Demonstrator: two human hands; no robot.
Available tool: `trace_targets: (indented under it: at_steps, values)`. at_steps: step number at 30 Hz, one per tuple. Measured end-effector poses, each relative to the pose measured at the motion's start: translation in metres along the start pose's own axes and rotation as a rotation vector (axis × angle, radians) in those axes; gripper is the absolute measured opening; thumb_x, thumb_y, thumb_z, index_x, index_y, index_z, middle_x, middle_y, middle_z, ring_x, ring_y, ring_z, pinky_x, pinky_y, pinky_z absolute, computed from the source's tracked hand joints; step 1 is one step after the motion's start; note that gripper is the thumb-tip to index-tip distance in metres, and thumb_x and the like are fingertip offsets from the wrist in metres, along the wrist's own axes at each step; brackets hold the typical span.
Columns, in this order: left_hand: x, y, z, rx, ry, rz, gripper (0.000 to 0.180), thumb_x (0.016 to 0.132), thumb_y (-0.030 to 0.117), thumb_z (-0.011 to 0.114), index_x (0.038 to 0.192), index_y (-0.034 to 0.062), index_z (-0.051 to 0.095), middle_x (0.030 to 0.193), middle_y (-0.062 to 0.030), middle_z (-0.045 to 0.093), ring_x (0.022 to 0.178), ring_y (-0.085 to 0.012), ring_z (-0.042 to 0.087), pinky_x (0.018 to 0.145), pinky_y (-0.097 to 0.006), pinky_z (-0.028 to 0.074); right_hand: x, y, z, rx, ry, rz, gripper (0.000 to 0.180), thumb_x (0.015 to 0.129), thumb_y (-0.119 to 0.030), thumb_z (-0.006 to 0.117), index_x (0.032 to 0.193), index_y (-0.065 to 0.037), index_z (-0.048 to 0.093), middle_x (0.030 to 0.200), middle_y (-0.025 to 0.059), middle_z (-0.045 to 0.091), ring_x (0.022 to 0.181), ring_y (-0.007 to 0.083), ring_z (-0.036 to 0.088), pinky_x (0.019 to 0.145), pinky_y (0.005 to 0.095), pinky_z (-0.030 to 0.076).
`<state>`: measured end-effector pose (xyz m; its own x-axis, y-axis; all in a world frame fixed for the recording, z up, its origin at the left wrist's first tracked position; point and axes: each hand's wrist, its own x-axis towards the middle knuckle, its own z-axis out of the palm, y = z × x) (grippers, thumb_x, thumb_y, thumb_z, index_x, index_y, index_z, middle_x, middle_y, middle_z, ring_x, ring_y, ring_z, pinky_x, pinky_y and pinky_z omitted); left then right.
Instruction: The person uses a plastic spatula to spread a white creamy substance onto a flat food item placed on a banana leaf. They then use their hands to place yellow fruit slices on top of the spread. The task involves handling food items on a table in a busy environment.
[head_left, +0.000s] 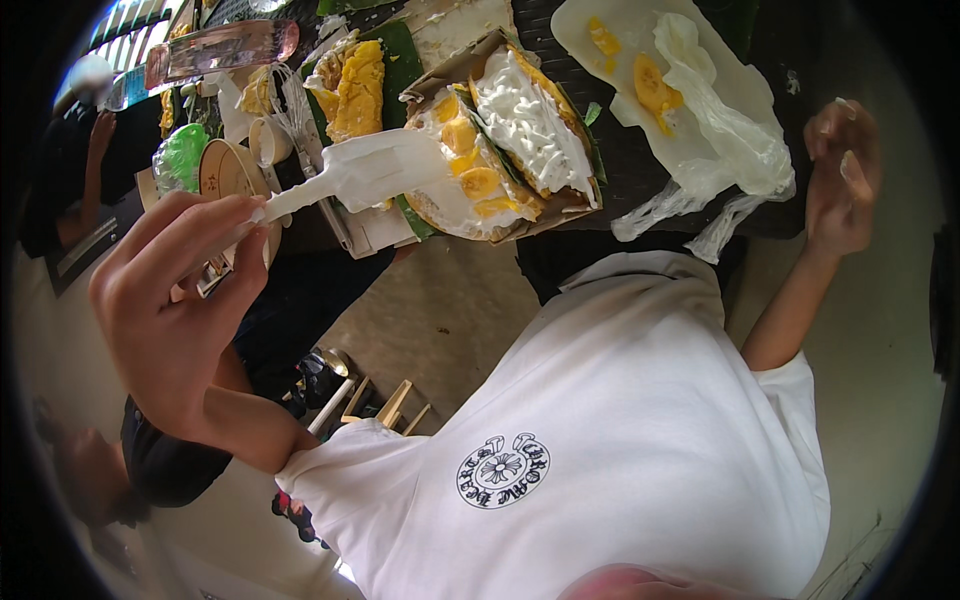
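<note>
Left hand (175, 300) pinches a white plastic spatula (350, 175) by its handle, fingers clamped, blade smeared with cream. Blade hovers over a cream-and-yellow-fruit pastry (505, 150) in a cardboard tray at the table's (640, 165) near edge. Right hand (842, 180) loosely curled, empty, off the table's right corner.

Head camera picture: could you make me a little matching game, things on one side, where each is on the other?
Things:
1. white spatula
2. crumpled clear plastic
3. cream-topped cake with yellow fruit
4. right hand

Places or states:
A. in a brown cardboard tray
B. empty, raised at the right edge
C. held in the left hand
D. on a white sheet, upper right

Pairs: 1-C, 2-D, 3-A, 4-B
</note>
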<state>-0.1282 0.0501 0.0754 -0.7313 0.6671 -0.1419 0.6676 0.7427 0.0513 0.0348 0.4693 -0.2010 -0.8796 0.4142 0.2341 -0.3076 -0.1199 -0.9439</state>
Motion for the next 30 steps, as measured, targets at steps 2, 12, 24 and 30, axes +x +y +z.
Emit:
trace_targets:
  at_steps: [2, 12, 24, 30]
  values:
    - [0.0035, 0.0026, 0.0016, 0.007, -0.014, -0.018, 0.025, 0.074, -0.006, 0.084, 0.097, 0.0021, 0.078, 0.084, -0.0076, 0.073, 0.074, -0.0156, 0.073, 0.065, -0.027, 0.053, -0.0003, -0.0007, 0.0020, -0.005, 0.015, 0.000, 0.065, 0.087, -0.028, 0.057, 0.140, 0.009, 0.051, 0.111, 0.0148, 0.054, 0.098, 0.0204, 0.045, 0.082, 0.0327, 0.037]
    - [0.0003, 0.0023, 0.0019, 0.061, 0.015, 0.016, 0.027, 0.073, -0.005, 0.084, 0.097, 0.0036, 0.077, 0.085, -0.0077, 0.074, 0.075, -0.0190, 0.074, 0.069, -0.028, 0.055, 0.0001, 0.0009, 0.0008, 0.001, 0.008, -0.002, 0.065, 0.087, -0.029, 0.058, 0.139, 0.009, 0.052, 0.110, 0.0147, 0.053, 0.096, 0.0201, 0.045, 0.081, 0.0324, 0.036]
    - [0.0004, 0.0026, 0.0060, 0.044, 0.032, 0.001, 0.026, 0.075, -0.003, 0.085, 0.099, 0.0050, 0.078, 0.083, -0.0049, 0.072, 0.066, -0.0119, 0.065, 0.055, -0.025, 0.045, 0.0004, 0.0010, 0.0008, -0.020, 0.009, -0.017, 0.065, 0.087, -0.029, 0.056, 0.139, 0.010, 0.051, 0.110, 0.0151, 0.053, 0.098, 0.0207, 0.046, 0.080, 0.0331, 0.037]
    - [-0.0006, 0.0000, 0.0028, 0.048, 0.034, 0.021, 0.027, 0.075, -0.005, 0.085, 0.100, 0.0044, 0.078, 0.084, -0.0058, 0.072, 0.070, -0.0110, 0.068, 0.058, -0.024, 0.048, 0.0005, 0.0011, 0.0005, -0.013, 0.003, -0.019, 0.065, 0.087, -0.029, 0.056, 0.139, 0.010, 0.051, 0.110, 0.0148, 0.053, 0.095, 0.0205, 0.045, 0.080, 0.0329, 0.036]
